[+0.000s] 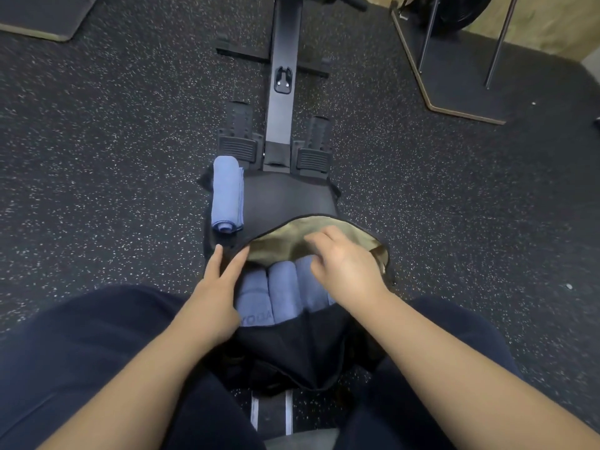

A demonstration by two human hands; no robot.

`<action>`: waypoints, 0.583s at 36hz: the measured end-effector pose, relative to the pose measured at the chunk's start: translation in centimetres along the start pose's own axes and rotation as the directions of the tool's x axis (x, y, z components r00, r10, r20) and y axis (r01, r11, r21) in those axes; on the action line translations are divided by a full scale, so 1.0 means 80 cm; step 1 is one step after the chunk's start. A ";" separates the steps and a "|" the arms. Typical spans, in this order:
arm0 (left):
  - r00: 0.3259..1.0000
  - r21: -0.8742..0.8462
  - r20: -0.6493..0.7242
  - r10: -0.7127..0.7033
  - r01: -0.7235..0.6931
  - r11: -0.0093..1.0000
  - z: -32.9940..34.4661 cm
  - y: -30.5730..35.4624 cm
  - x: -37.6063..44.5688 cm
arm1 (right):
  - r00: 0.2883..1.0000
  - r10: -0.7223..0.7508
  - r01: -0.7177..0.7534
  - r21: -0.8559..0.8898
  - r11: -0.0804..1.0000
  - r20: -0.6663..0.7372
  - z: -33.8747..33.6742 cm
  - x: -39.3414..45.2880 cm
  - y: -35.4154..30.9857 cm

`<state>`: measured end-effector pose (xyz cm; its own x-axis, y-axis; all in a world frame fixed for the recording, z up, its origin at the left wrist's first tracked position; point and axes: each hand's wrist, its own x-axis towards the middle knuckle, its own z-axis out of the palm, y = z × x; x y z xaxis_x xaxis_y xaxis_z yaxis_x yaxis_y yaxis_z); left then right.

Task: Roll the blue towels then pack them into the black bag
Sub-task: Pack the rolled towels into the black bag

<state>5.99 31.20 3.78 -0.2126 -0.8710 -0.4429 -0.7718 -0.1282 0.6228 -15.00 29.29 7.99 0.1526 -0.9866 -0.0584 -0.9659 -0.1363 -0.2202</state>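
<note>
The black bag (pixel 292 349) lies open between my knees, its tan lining turned up at the far rim. Three rolled blue towels (pixel 281 295) lie side by side inside it. A fourth rolled blue towel (pixel 227 194) rests outside, on the black seat pad beyond the bag's left corner. My left hand (pixel 216 292) rests with straight fingers on the bag's left rim, beside the leftmost roll. My right hand (pixel 344 264) hovers over the right-hand roll with fingers loosely curled and spread; whether it touches the towel is unclear.
A rowing machine's rail (pixel 282 92) and two footrests (pixel 238 141) run ahead of the bag on speckled black rubber floor (pixel 113 157). A dark mat (pixel 42 17) lies far left. A platform (pixel 454 76) with metal poles stands at the far right.
</note>
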 end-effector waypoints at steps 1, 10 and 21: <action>1.000 -0.020 0.019 -0.002 0.002 1.000 0.000 -0.002 0.001 | 0.999 -0.030 0.030 0.013 0.999 -0.016 0.002 0.009 -0.006; 0.985 -0.026 0.152 0.082 -0.079 0.997 -0.017 -0.030 -0.005 | 0.986 -0.112 0.138 0.231 0.963 -0.123 0.028 0.094 -0.062; 0.989 -0.194 0.146 0.017 0.012 0.981 -0.016 -0.045 0.011 | 0.917 0.110 -0.278 0.417 0.865 0.383 0.094 0.171 -0.092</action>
<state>9.34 30.28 1.95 -0.3108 -0.7942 -0.5221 -0.6435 -0.2284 0.7305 -4.24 17.50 1.48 0.1140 -0.8852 -0.4510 -0.7907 0.1941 -0.5807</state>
